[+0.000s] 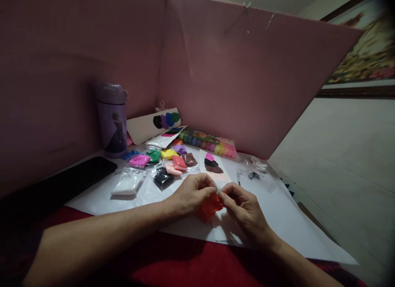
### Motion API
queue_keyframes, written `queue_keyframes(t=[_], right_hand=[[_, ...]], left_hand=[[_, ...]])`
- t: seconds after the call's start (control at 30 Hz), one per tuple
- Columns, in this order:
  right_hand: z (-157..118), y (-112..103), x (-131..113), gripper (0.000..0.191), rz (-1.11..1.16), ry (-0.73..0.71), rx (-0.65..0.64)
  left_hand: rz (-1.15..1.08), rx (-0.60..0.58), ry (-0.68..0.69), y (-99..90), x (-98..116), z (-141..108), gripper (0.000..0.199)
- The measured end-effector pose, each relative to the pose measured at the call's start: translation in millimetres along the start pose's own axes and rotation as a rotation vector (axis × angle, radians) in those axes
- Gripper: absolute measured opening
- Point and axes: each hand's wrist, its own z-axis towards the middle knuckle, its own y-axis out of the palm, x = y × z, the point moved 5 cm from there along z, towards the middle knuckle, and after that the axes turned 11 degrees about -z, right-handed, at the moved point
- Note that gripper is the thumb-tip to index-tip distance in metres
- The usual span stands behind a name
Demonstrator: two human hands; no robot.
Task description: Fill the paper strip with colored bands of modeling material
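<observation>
Between my hands is a small plastic bag with orange-red contents, held up over the white paper. My left hand pinches its upper edge from the left, thumb against the fingers. From the right, my right hand pinches the same edge, fingertips close to the left ones. Just beyond the hands lies a card strip with pink, black and brown clay-like patches. To the left are small bags of coloured material, among them a black one, a red one and a white one.
A purple bottle stands at the back left, with a dark flat object in front. Behind the bags lean a card with colour patches and a tray of coloured pieces. Pink panels rise behind; red cloth lies in front.
</observation>
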Motion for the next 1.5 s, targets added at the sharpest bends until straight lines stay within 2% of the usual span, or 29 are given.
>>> queue_keyframes(t=[0.13, 0.33, 0.47, 0.57, 0.67, 0.9, 1.13, 1.37, 1.5], right_hand=[[0.4, 1.1, -0.7, 0.025, 0.01, -0.014, -0.014], [-0.2, 1.1, -0.6, 0.023, -0.04, -0.036, -0.038], [0.0, -2.7, -0.1, 0.023, 0.035, -0.032, -0.003], [1.8, -2.3, 1.7, 0.021, 0.093, -0.013, -0.025], [3.2, -2.3, 3.4, 0.021, 0.074, -0.013, -0.03], [-0.3, -2.7, 7.7, 0.023, 0.112, 0.031, -0.023], [6.9, -8.8, 13.7, 0.023, 0.084, 0.072, 0.027], [1.2, -2.4, 9.9, 0.025, 0.069, 0.061, -0.036], [2.0, -1.7, 11.7, 0.026, 0.098, 0.08, -0.036]], left_hand=[[0.103, 0.002, 0.045, 0.6, 4.1, -2.1, 0.012], [0.099, -0.001, -0.012, -0.4, 2.6, -2.9, 0.014], [0.108, -0.027, -0.005, 1.0, 2.8, -2.2, 0.015], [0.076, -0.013, -0.02, -1.0, 0.8, -1.4, 0.017], [0.089, 0.002, -0.029, -2.7, -0.9, -0.7, 0.019], [0.046, -0.049, -0.029, 2.0, 1.4, 0.9, 0.018], [-0.021, 0.081, -0.028, -10.2, -1.2, 3.5, 0.016], [0.072, -0.016, -0.065, -6.5, -3.1, 2.8, 0.017], [0.088, 0.029, -0.039, -8.6, -2.7, 4.8, 0.016]])
